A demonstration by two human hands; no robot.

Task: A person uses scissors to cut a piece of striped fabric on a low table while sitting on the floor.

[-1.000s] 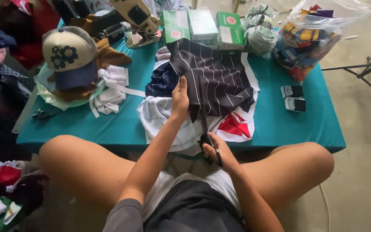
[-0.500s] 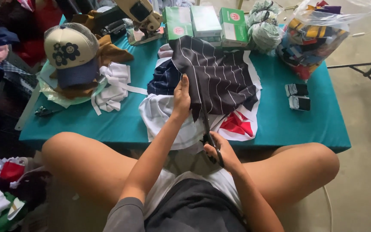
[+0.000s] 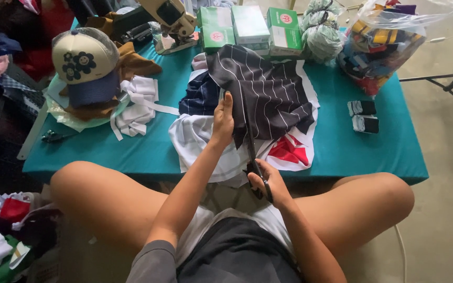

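Observation:
My left hand [image 3: 222, 121] pinches the near edge of a dark striped cloth [image 3: 268, 94] and holds it up off the teal table [image 3: 342, 152]. Black scissors [image 3: 251, 157] are gripped in my right hand [image 3: 268, 183], and their blades run up along the cloth's edge right next to my left hand. Under the striped cloth lie white and red fabric [image 3: 289, 152] and a navy piece [image 3: 200, 97]. My knees flank the table's front edge.
A cream and blue cap [image 3: 86, 65] sits on a pile at the left beside white strips [image 3: 137, 105]. Green boxes [image 3: 247, 26], a yarn ball [image 3: 320, 36] and a plastic bag of coloured items [image 3: 384, 42] stand at the back. Two small dark blocks [image 3: 364, 116] lie right.
The camera has tilted slightly. Both hands stay at the cloth's edge, with the scissors still along it.

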